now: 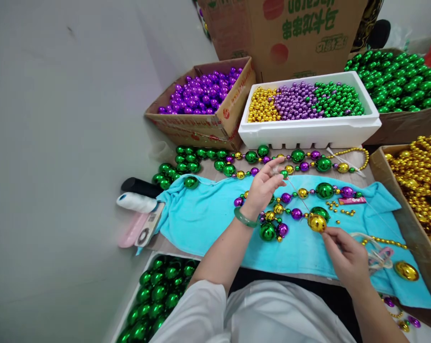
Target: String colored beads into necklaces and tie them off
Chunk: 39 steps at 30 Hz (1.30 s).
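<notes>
My right hand (348,256) pinches a large shiny gold bead (316,222) between thumb and fingertips, just above the turquoise towel. A thin string (298,193) runs taut from that bead up to my left hand (262,186). The left fingers are drawn together on the string, next to a small green bead (284,174). A green bangle (245,217) circles the left wrist. Between and below the hands lies a strand of purple, gold and green beads (296,214). A large green bead (320,213) sits behind the gold one, partly hidden by it.
Loose small gold beads (333,206) lie on the towel (208,216). Behind stand a white foam box (308,131) of small beads and a carton (201,126) of purple beads. A carton (401,190) of gold beads borders the right; green beads (158,290) fill a container at lower left.
</notes>
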{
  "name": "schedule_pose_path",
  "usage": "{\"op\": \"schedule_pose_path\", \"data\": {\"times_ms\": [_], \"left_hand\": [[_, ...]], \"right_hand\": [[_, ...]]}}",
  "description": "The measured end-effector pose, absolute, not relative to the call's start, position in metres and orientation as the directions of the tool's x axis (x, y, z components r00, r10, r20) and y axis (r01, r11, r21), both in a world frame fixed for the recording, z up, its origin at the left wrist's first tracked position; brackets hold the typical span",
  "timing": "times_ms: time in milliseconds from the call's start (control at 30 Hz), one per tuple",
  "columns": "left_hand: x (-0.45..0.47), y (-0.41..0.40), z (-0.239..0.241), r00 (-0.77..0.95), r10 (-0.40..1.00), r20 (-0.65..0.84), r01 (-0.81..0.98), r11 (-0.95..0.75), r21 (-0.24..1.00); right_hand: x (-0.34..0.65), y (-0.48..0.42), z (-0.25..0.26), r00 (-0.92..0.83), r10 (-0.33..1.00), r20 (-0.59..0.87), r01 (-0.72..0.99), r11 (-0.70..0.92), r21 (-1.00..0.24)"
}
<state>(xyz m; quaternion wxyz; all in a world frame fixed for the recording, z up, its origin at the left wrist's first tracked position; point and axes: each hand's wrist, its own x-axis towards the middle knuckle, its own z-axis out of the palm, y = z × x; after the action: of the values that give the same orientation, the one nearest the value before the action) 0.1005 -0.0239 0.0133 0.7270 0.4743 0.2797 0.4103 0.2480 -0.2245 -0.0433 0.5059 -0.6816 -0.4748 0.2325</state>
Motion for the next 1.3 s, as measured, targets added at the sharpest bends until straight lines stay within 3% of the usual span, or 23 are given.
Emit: {"op": "schedule_pose_path", "data": {"times_ms": [200, 500, 567, 633, 733, 833, 933, 1067, 1200, 1300], "left_hand": [[0.1, -0.028, 0.011, 0.637, 0.767, -0.079, -0.139, 0.215, 0.967], [0.116, -0.058, 0.013, 0.702, 0.708, -0.081, 0.021, 0.093, 0.995], [0.118, -0.06, 0.012, 0.697, 0.716, -0.047, 0.035, 0.031, 0.999], [0.12, -0.061, 0.01, 0.684, 0.73, -0.008, 0.053, -0.039, 0.998], [0.126, -0.065, 0.006, 0.682, 0.73, 0.044, 0.101, -0.153, 0.983], [0.136, -0.069, 0.01, 0.72, 0.682, 0.131, 0.097, -0.285, 0.954], [0.148, -0.07, 0.023, 0.723, 0.652, 0.228, 0.027, -0.357, 0.934], [0.161, -0.064, 0.039, 0.658, 0.71, 0.249, -0.026, -0.309, 0.951], [0.167, -0.063, 0.039, 0.65, 0.745, 0.15, -0.06, -0.146, 0.987], [0.169, -0.069, 0.025, 0.753, 0.651, 0.092, -0.108, -0.016, 0.994]], "right_hand": [[0.25, -0.214, -0.046, 0.415, 0.901, 0.129, 0.382, -0.044, -0.923], [0.246, -0.197, -0.043, 0.413, 0.91, 0.012, -0.045, 0.034, -0.998], [0.252, -0.197, -0.041, 0.354, 0.935, -0.002, -0.023, 0.006, -1.0], [0.26, -0.197, -0.039, 0.293, 0.956, -0.034, 0.116, -0.071, -0.991], [0.275, -0.194, -0.03, 0.346, 0.937, -0.04, 0.299, -0.151, -0.942], [0.285, -0.185, -0.016, 0.4, 0.917, 0.001, 0.266, -0.115, -0.957], [0.293, -0.176, -0.005, 0.344, 0.939, -0.015, 0.144, -0.069, -0.987], [0.298, -0.171, -0.001, 0.215, 0.974, -0.067, 0.058, -0.081, -0.995], [0.303, -0.171, 0.001, 0.243, 0.968, -0.064, 0.001, -0.066, -0.998], [0.306, -0.171, 0.009, 0.286, 0.958, -0.018, -0.02, -0.013, -1.0]]}}
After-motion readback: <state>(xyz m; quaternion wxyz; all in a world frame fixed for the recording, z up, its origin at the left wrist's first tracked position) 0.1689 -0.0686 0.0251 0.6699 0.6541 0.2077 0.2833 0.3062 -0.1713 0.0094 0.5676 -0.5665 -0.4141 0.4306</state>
